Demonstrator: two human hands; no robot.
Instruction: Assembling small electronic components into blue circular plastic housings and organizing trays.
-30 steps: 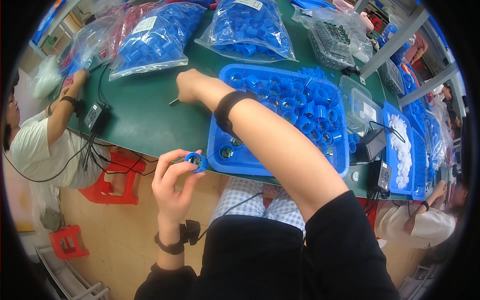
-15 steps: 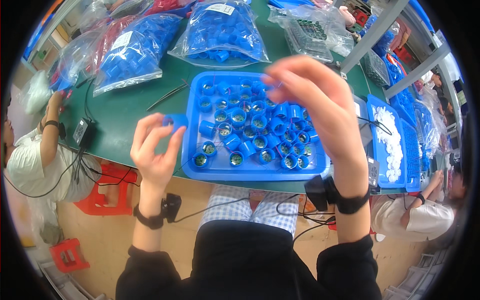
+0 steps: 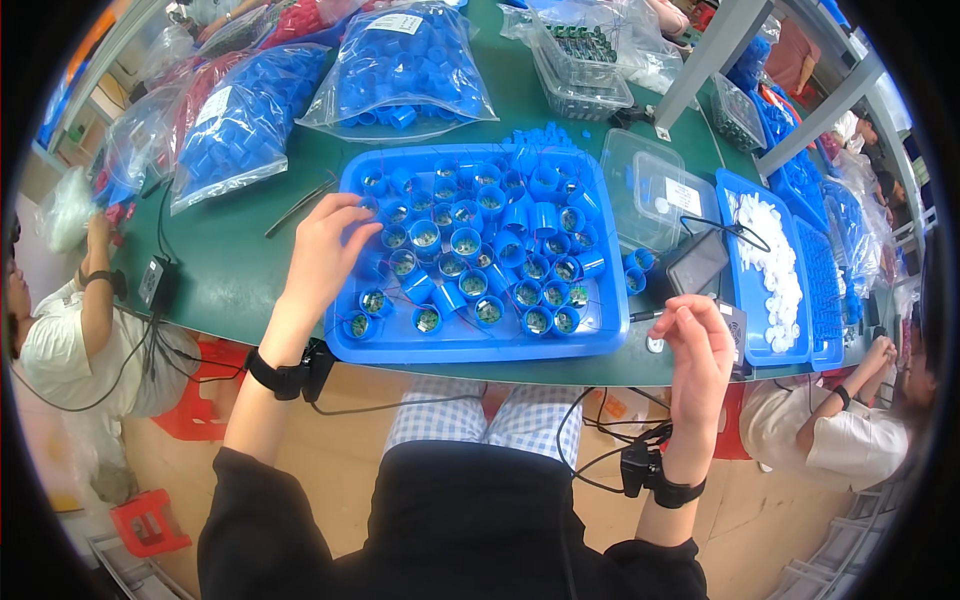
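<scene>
My left hand [image 3: 330,245] reaches over the left rim of the blue tray [image 3: 470,352], thumb and fingers curved but apart. Its fingertips are close to a blue cup [image 3: 369,204]; nothing shows between them. Many small blue cups fill the tray, some upright with green circuit boards and thin wires inside, others on their sides. Right of the tray, my right hand [image 3: 695,345] is raised with fingertips pinched together. A thin dark stick-like tool [image 3: 645,315] points toward these fingertips; whether they hold it is hard to tell.
Clear bags of blue cups [image 3: 405,70] lie behind the tray, tweezers [image 3: 300,208] at its left. To the right are a clear plastic box [image 3: 640,175], a dark device [image 3: 698,262] and a tray of white parts [image 3: 770,350]. Co-workers sit at both sides; cables hang below.
The blue cup earlier in my left hand no longer shows there; that hand has moved to the tray's left part. My right hand has dropped from above the tray to its right side.
</scene>
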